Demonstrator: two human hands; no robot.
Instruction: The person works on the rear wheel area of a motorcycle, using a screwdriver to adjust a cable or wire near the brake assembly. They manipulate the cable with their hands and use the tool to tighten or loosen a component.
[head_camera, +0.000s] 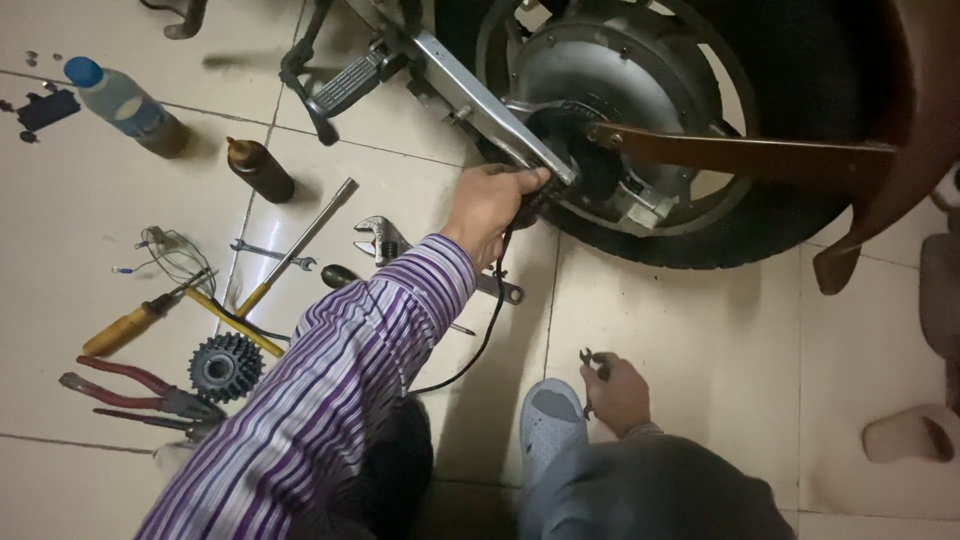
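Observation:
My left hand (488, 208), in a purple striped sleeve, reaches up to the hub of a scooter rear wheel (640, 110). Its fingers are closed on the black cable end (535, 198) by the axle, under the silver swing arm (480, 95). The black cable (487, 330) hangs from that hand down to the floor. My right hand (618, 392) rests low on the tiles beside my knee and grips a small open-ended spanner (588, 357). A brown bracket (740, 155) crosses the hub on the right.
Tools lie on the tiled floor at left: adjustable wrench (378, 240), long socket bar (300, 245), screwdrivers (130, 325), red pliers (140, 385), a black sprocket cluster (226, 366). A plastic bottle (125, 105) and brown oil bottle (260, 170) stand further back. My slipper (550, 420) is by the right hand.

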